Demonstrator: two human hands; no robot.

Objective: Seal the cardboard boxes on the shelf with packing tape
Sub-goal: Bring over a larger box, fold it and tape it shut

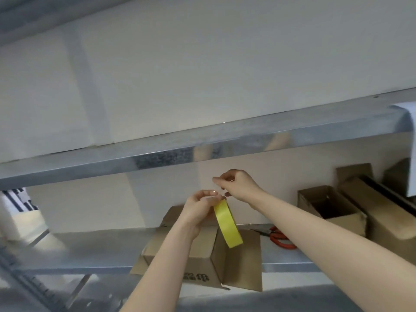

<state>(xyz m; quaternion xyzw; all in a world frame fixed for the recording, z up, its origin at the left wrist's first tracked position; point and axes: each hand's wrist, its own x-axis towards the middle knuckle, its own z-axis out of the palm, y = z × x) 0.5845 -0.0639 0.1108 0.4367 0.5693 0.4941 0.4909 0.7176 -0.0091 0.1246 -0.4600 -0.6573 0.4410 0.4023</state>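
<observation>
While in left hand [198,210], tape roll [227,224].

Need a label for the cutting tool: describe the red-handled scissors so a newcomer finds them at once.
Start at the lower grey metal shelf board. Between the brown cardboard box with splayed flaps in the middle and the open-topped cardboard box to its right lie the red-handled scissors, flat on the metal. They are the only red thing there.
</observation>
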